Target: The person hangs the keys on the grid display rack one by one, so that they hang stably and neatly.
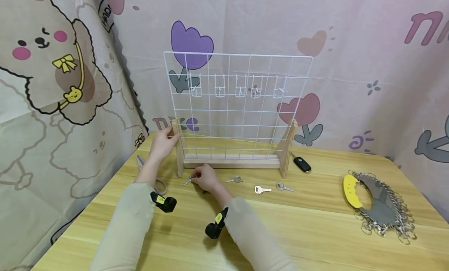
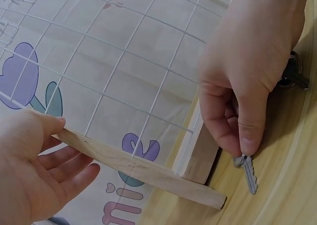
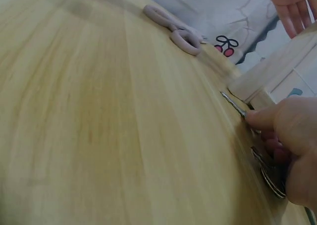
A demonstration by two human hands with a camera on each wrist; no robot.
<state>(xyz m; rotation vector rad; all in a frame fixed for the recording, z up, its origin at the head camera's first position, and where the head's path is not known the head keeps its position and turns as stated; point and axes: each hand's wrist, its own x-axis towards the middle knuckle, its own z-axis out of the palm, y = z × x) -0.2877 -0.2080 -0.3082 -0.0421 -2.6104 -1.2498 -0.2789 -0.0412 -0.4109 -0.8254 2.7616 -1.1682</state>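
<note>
Surface: we have a wood-grain bench (image 1: pixel 315 232), with a cartoon-printed cloth (image 1: pixel 350 41) hung behind the wire rack (image 1: pixel 231 162) and along its left. Five white hooks (image 1: pixel 240 92) hang on the rack's upper grid.

Left hand (image 1: pixel 163 143): fingers gripping the rack's left wooden upright. Right hand (image 1: pixel 207 177): thumb and fingers pinch a silver key (image 2: pixel 251 176) in front of the rack's left end; they cover its upper part. A dark ringed key (image 2: pixel 298 80) shows just beside that hand.

We count three loose keys (image 1: pixel 262 189) before the rack, toward its right. A car fob (image 1: pixel 302 164) lies near the rack's right foot; a grey plate (image 1: pixel 380 214) with yellow grip and metal-ring fringe, well right of the rack. Scissors (image 3: pixel 185 42) lie left of the rack, partly hidden by the left forearm in the head view.

Writing: we read "nice" on the cloth behind the rack's lower left; the fob's emblem is too small.
</note>
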